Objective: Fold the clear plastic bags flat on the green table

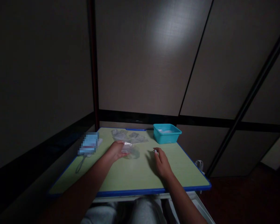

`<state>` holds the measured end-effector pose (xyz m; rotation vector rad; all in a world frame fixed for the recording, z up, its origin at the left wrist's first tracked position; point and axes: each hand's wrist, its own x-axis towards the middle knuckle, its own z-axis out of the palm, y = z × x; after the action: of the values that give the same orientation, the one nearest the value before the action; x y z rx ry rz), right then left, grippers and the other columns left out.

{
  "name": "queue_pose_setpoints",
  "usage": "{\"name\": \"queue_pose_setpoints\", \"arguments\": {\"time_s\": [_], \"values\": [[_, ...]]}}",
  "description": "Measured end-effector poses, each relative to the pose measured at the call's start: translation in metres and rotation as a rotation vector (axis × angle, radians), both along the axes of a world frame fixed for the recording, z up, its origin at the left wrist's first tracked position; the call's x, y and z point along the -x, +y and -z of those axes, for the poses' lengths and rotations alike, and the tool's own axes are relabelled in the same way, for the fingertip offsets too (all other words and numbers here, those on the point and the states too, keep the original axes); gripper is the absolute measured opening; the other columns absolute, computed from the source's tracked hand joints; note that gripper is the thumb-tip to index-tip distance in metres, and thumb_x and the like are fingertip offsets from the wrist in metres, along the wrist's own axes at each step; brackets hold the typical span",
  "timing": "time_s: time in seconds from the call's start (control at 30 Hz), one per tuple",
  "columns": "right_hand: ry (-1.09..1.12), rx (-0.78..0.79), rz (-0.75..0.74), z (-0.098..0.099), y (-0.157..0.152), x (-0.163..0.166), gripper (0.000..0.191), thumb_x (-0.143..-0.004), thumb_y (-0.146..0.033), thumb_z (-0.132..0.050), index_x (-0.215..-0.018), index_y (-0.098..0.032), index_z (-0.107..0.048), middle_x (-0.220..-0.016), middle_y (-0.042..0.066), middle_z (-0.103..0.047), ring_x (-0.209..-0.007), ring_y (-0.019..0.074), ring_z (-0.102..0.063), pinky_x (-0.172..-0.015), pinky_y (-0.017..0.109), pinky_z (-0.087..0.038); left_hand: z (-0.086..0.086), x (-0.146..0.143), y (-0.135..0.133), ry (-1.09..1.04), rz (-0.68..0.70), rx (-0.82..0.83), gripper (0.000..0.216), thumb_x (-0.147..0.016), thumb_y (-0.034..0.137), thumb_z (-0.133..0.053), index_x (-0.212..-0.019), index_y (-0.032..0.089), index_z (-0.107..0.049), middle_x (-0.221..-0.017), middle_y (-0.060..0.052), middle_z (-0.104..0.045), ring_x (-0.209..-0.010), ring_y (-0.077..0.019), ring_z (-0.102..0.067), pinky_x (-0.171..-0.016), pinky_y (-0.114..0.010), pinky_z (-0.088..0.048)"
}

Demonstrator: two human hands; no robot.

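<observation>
Risk: the clear plastic piece (133,153), apparently thin, could slip or crumple under a slack or hard pinch, or catch on the plastic sheets (119,134) just beyond. It is at the middle of the worktop (130,177). Left hand (118,151): grip clamped on its left side. Right hand (162,164): curled, nothing visible held; fingertip contact cannot be determined.

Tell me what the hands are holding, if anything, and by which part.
The left hand holds a clear plastic item by its left side; nothing shows in the right hand.
</observation>
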<state>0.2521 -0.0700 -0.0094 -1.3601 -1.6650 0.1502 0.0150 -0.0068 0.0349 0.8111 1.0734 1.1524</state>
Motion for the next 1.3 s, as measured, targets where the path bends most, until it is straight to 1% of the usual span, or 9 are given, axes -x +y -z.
{"name": "queue_pose_setpoints", "arguments": {"time_s": [0.2, 0.27, 0.53, 0.8, 0.87, 0.93, 1.03, 1.17, 1.3], "values": [[0.008, -0.008, 0.012, -0.002, -0.001, 0.001, 0.036, -0.090, -0.041, -0.027, -0.103, -0.019, -0.053, -0.096, 0.007, -0.059, -0.091, 0.0183, -0.052, -0.081, 0.031, -0.039, -0.024, -0.036, -0.010, 0.045, 0.129, -0.090, 0.010, -0.076, 0.015, -0.052, -0.084, 0.017, -0.057, -0.073, -0.004, -0.063, -0.062, -0.0161, -0.063, -0.063, -0.040, -0.055], [0.007, -0.013, 0.011, -0.002, -0.002, 0.001, 0.037, -0.090, -0.041, -0.026, -0.102, -0.019, -0.053, -0.095, 0.007, -0.059, -0.091, 0.0181, -0.052, -0.081, 0.031, -0.039, -0.020, -0.035, -0.009, 0.082, 0.123, -0.083, 0.010, -0.076, 0.014, -0.051, -0.084, 0.017, -0.056, -0.072, -0.003, -0.063, -0.061, -0.0159, -0.063, -0.062, -0.039, -0.055], [-0.039, 0.021, 0.014, 0.000, 0.000, 0.000, 0.034, -0.090, -0.040, -0.029, -0.105, -0.019, -0.052, -0.099, 0.008, -0.059, -0.094, 0.0189, -0.052, -0.083, 0.032, -0.038, 0.020, 0.000, -0.009, 0.303, -0.036, 0.037, 0.009, -0.076, 0.015, -0.049, -0.085, 0.017, -0.051, -0.068, -0.003, -0.060, -0.059, -0.0156, -0.061, -0.057, -0.035, -0.054], [-0.120, 0.040, 0.007, -0.002, -0.001, 0.001, 0.032, -0.090, -0.038, -0.031, -0.105, -0.019, -0.052, -0.101, 0.008, -0.058, -0.097, 0.0198, -0.051, -0.084, 0.033, -0.037, 0.020, 0.023, -0.017, 0.593, -0.071, -0.001, 0.029, -0.069, 0.022, -0.062, -0.096, 0.019, -0.053, -0.084, -0.007, -0.060, -0.067, -0.0214, -0.060, -0.060, -0.038, -0.052], [-0.160, 0.046, 0.022, -0.002, -0.001, 0.002, 0.031, -0.088, -0.037, -0.035, -0.106, -0.018, -0.051, -0.103, 0.009, -0.058, -0.098, 0.0206, -0.050, -0.085, 0.034, -0.036, 0.017, 0.028, -0.021, 0.793, -0.070, -0.092, 0.031, -0.066, 0.024, -0.064, -0.095, 0.019, -0.055, -0.085, -0.009, -0.061, -0.077, -0.0252, -0.060, -0.069, -0.040, -0.049], [-0.210, 0.050, 0.029, -0.003, -0.002, 0.006, 0.029, -0.086, -0.035, -0.039, -0.107, -0.019, -0.051, -0.105, 0.009, -0.057, -0.101, 0.0215, -0.050, -0.087, 0.035, -0.035, 0.015, 0.032, -0.027, 1.118, -0.066, -0.244, 0.028, -0.068, 0.028, -0.063, -0.095, 0.018, -0.057, -0.085, -0.011, -0.061, -0.087, -0.0280, -0.058, -0.078, -0.041, -0.044], [-0.282, 0.062, -0.020, -0.009, -0.002, 0.014, 0.027, -0.083, -0.033, -0.046, -0.105, -0.021, -0.053, -0.106, 0.008, -0.057, -0.104, 0.0222, -0.048, -0.090, 0.038, -0.032, 0.014, 0.032, -0.037, 1.495, -0.057, -0.489, 0.026, -0.076, 0.031, -0.054, -0.098, 0.019, -0.056, -0.092, -0.012, -0.059, -0.096, -0.0276, -0.054, -0.084, -0.039, -0.039], [-0.273, 0.112, -0.145, -0.019, 0.011, 0.026, 0.024, -0.080, -0.033, -0.049, -0.100, -0.022, -0.058, -0.102, 0.007, -0.060, -0.100, 0.0211, -0.050, -0.087, 0.036, -0.035, 0.020, 0.033, -0.037, 1.528, -0.010, -0.776, 0.022, -0.079, 0.027, -0.050, -0.098, 0.019, -0.058, -0.096, -0.009, -0.058, -0.100, -0.0241, -0.049, -0.088, -0.036, -0.036], [-0.262, 0.215, -0.255, -0.028, 0.044, 0.042, 0.018, -0.079, -0.032, -0.051, -0.088, -0.020, -0.062, -0.088, 0.004, -0.064, -0.083, 0.0182, -0.055, -0.072, 0.029, -0.039, 0.029, 0.040, -0.025, 1.354, 0.048, -0.880, 0.029, -0.080, 0.028, -0.049, -0.106, 0.019, -0.057, -0.106, -0.009, -0.058, -0.104, -0.0224, -0.048, -0.092, -0.035, -0.035]]}}
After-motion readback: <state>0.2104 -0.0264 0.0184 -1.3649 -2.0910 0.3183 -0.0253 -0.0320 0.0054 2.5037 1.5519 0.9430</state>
